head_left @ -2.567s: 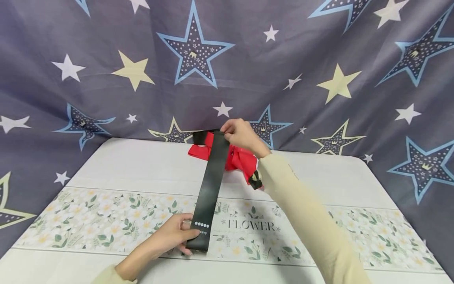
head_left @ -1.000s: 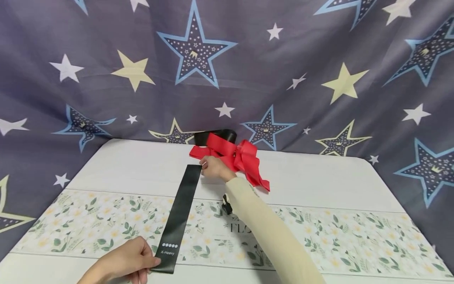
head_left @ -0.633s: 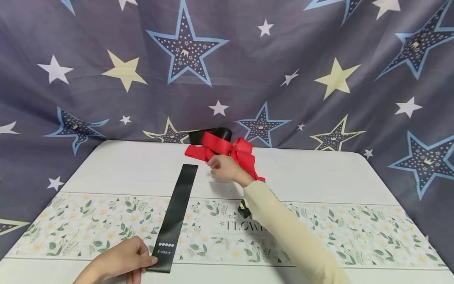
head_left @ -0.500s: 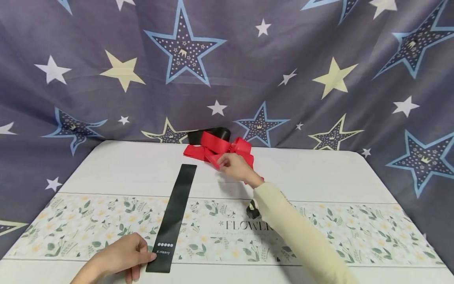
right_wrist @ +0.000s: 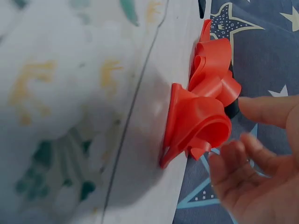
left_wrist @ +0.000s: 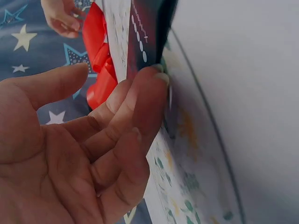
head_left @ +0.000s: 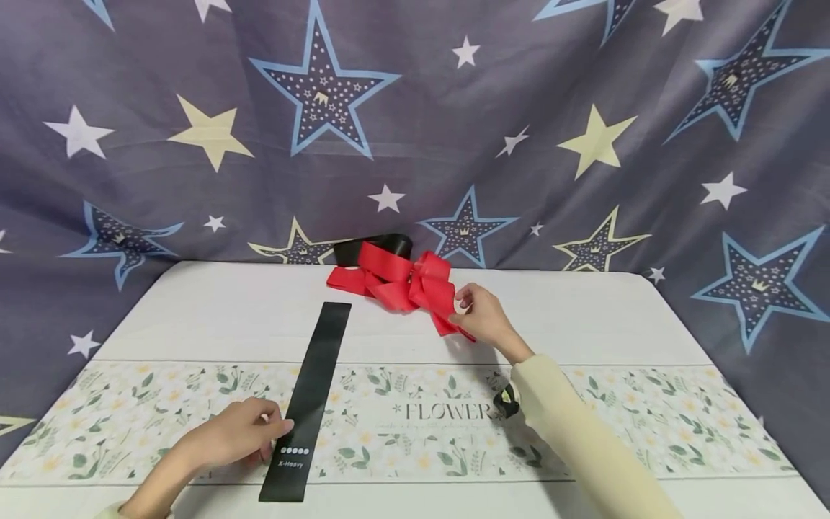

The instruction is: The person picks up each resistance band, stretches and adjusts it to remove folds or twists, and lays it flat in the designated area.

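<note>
A flat black resistance band point(head_left: 310, 396) marked "X-Heavy" lies lengthwise on the table, left of the middle. My left hand point(head_left: 233, 434) is at its left edge, thumb and fingers apart; the left wrist view has the fingertips point(left_wrist: 158, 77) right at the band. At the back, red bands point(head_left: 389, 265) lie looped and knotted into a bow-like bundle. Just right of that bundle is my right hand point(head_left: 486, 315), its fingers loosely spread and holding nothing. In the right wrist view a gap shows between thumb and fingers beside the red loops point(right_wrist: 205, 121).
Another black band point(head_left: 346, 252) stands looped behind the red bundle, against the star-patterned curtain point(head_left: 545, 86). The white table point(head_left: 214, 310) carries a floral strip point(head_left: 622, 418) printed "FLOWER". A small black piece point(head_left: 506, 401) sits by my right sleeve.
The X-Heavy band was moved from the red bundle, laid down to the left and let go by my right hand, which then moved right, past the red bands. My left hand slid up the band's edge.
</note>
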The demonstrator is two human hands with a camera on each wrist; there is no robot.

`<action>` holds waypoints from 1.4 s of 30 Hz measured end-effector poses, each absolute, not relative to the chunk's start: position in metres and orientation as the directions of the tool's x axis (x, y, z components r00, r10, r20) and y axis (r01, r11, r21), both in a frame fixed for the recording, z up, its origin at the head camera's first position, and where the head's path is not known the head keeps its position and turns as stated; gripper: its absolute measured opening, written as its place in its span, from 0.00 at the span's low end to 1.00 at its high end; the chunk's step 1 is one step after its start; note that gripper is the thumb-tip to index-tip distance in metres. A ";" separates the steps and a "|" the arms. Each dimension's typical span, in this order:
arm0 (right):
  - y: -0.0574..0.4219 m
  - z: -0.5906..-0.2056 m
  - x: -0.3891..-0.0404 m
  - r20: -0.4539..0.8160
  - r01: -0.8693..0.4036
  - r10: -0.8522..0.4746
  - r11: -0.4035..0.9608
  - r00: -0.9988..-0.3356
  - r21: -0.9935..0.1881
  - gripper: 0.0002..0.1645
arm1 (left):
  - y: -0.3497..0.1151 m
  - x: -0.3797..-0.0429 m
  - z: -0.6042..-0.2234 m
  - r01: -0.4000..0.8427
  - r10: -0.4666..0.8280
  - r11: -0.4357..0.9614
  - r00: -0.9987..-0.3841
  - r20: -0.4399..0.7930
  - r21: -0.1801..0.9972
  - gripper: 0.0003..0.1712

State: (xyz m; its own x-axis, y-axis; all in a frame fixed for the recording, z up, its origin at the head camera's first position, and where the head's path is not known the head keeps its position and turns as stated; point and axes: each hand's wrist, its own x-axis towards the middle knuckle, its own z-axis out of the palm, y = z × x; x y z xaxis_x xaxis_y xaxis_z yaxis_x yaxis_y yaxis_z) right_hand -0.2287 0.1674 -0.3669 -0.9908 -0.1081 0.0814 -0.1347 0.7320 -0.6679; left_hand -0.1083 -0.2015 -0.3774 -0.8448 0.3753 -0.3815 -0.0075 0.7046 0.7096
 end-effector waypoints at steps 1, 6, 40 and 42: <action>0.169 -0.368 -0.227 0.056 -0.109 -0.096 0.737 -0.994 -0.667 0.22 | -0.200 -0.110 -0.377 -0.009 0.359 0.717 -0.852 -0.381 0.697 0.16; 0.170 -0.376 -0.221 -0.003 -0.089 -0.117 0.772 -0.993 -0.629 0.20 | -0.191 -0.117 -0.372 0.013 0.311 0.763 -0.883 -0.350 0.646 0.16; 0.189 -0.367 -0.169 -0.269 0.312 -0.201 -0.225 -0.942 -0.923 0.24 | -0.023 -0.159 -0.352 0.472 0.477 0.663 -0.865 0.159 0.581 0.26; 0.188 -0.368 -0.164 -0.269 0.316 -0.210 -0.241 -0.940 -0.918 0.23 | -0.016 -0.157 -0.356 0.537 0.495 0.663 -0.837 0.232 0.521 0.31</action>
